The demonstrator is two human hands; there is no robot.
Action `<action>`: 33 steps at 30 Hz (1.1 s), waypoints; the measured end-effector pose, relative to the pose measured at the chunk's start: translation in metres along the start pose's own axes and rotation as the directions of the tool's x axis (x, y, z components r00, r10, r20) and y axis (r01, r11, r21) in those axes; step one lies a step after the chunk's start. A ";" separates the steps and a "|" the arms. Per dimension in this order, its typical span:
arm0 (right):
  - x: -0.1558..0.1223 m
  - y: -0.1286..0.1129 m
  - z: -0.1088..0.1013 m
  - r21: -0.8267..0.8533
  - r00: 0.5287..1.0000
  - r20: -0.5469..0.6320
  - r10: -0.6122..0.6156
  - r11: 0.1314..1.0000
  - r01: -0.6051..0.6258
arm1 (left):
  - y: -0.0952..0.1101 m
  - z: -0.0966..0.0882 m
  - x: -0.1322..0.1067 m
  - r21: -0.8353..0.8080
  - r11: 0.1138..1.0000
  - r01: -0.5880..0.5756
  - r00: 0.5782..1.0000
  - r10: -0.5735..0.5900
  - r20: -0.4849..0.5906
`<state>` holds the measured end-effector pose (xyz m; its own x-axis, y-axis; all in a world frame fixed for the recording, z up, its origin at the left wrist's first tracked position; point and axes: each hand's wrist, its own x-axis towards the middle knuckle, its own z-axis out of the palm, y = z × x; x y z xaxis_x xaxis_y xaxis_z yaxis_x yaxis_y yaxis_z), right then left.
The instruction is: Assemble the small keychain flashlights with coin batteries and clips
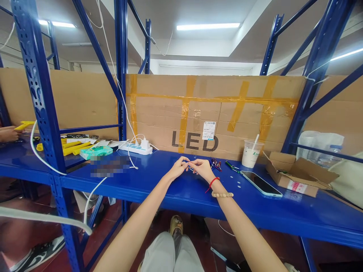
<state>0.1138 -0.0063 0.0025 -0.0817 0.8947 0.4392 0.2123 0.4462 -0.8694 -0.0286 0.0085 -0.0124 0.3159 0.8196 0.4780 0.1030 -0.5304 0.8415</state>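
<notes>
Over the blue tabletop [159, 170], my left hand [178, 168] and my right hand [202, 168] meet with their fingertips pinched together. A small shiny piece sits between the fingers, mostly hidden and too small to name. The right wrist wears a red cord and a beaded bracelet. Just beyond my right hand lies a small heap of shiny dark red and purple pieces [216, 164]. A green pen-like tool [232, 166] is to the right of the heap, with a few small pale discs [238, 184] nearer to me.
A phone [262, 183], a lidded cup with a straw [251, 153] and an open cardboard box [300, 172] stand on the right. To the left are a white power strip [136, 147], a green packet [96, 152] and yellow tools [74, 147]. Another person's hand [10, 134] shows at far left.
</notes>
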 end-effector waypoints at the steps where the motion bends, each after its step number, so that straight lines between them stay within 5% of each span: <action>1: 0.000 -0.001 0.001 0.008 1.000 0.003 0.014 1.000 -0.014 | 0.000 0.000 0.000 -0.001 1.000 -0.007 1.000 0.007 -0.001; 17: 0.004 0.004 -0.003 0.065 0.960 0.064 0.273 0.958 -0.278 | 0.001 -0.001 0.000 0.184 0.981 -0.055 0.998 0.054 0.009; 23: 0.003 0.009 -0.004 -0.034 0.925 0.142 0.354 0.935 -0.352 | -0.004 0.000 -0.002 0.289 0.957 -0.015 1.000 0.019 -0.010; 33: 0.000 0.012 -0.008 -0.077 0.929 0.211 0.304 0.953 -0.294 | -0.005 -0.002 -0.005 0.399 0.916 0.044 0.999 -0.028 -0.047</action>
<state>0.1242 -0.0013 -0.0067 -0.2169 0.9715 0.0959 0.3012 0.1601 -0.9400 -0.0332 0.0074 -0.0187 0.2682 0.8433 0.4657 0.4849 -0.5359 0.6912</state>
